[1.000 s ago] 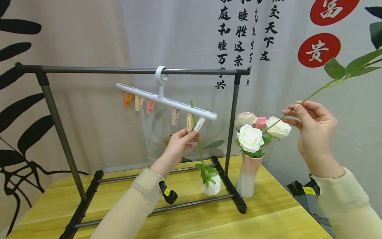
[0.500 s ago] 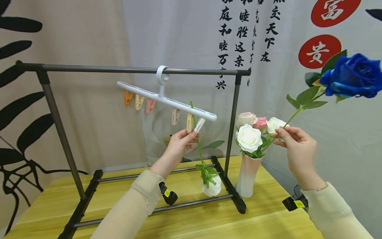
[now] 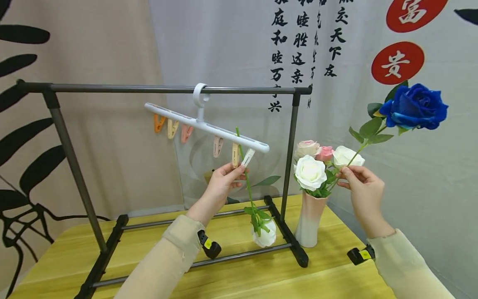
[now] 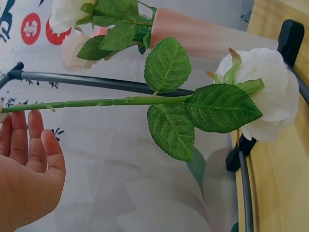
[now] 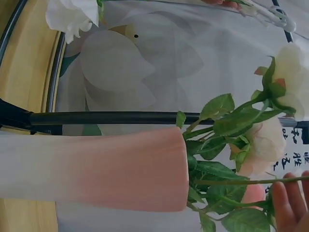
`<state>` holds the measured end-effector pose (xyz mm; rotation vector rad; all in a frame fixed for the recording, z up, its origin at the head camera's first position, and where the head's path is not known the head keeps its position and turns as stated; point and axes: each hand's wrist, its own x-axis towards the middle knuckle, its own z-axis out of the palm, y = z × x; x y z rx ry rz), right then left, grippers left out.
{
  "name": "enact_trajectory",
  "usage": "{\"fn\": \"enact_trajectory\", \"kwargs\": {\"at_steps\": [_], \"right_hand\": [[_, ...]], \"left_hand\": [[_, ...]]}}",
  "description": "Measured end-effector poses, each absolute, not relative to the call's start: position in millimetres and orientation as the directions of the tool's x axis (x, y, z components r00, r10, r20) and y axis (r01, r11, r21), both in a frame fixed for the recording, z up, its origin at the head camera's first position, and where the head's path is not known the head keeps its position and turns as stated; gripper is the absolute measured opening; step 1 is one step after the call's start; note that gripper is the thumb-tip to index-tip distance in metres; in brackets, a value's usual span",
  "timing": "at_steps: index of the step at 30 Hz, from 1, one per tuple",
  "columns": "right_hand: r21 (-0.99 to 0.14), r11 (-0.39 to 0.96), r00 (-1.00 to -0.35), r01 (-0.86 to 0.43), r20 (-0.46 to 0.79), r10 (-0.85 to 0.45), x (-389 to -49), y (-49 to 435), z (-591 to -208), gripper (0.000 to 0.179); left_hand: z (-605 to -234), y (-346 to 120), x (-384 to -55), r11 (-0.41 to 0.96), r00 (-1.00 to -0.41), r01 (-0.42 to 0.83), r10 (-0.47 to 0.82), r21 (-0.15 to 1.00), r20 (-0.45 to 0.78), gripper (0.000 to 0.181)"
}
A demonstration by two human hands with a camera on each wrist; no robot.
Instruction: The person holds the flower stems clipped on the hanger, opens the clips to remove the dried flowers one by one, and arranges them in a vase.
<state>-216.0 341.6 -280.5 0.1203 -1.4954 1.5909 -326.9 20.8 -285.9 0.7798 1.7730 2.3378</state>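
My left hand (image 3: 223, 182) pinches the lower end of a white clothes clip (image 3: 248, 158) on the white hanger (image 3: 209, 128). An upside-down white rose (image 3: 264, 233) hangs there, its green stem (image 4: 96, 103) passing beside the clip and a yellow clip (image 3: 235, 155). Whether either clip bites the stem, I cannot tell. On the right, my right hand (image 3: 364, 193) pinches the stem of a blue rose (image 3: 415, 107), which leans up and outward. Its lower stem (image 5: 231, 182) runs into the mouth of the pink-and-white vase (image 3: 310, 220), among several white and pink roses (image 3: 310, 172).
A dark metal rack (image 3: 123, 88) stands on the wooden table (image 3: 336, 270), with the hanger hooked over its top bar. Orange, yellow and pink clips (image 3: 186, 133) hang along the hanger. Behind is a printed cloth backdrop (image 3: 231, 41).
My right hand has moved left and down toward the vase, bringing the blue rose into view and lowering its stem into the vase. My left hand has stayed at the clip.
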Motion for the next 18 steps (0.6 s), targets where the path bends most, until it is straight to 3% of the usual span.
{"fn": "enact_trajectory", "kwargs": {"at_steps": [6,10,18], "right_hand": [[-0.798,0.246,-0.611,-0.550,0.585,0.534,-223,347,-295,0.019],[-0.834,0.386,-0.650,-0.395,0.551,0.523,-226,348,-307,0.026],[-0.777,0.615,-0.686,-0.136,0.522,0.507,-232,354,-332,0.031]], "left_hand": [[-287,19,-327,-0.313,-0.861,0.219,0.384,0.924,0.335,0.017],[-287,17,-328,-0.304,-0.862,0.222,0.384,0.926,0.332,0.023],[-290,18,-327,-0.305,-0.859,0.221,0.389,0.926,0.333,0.030]]}}
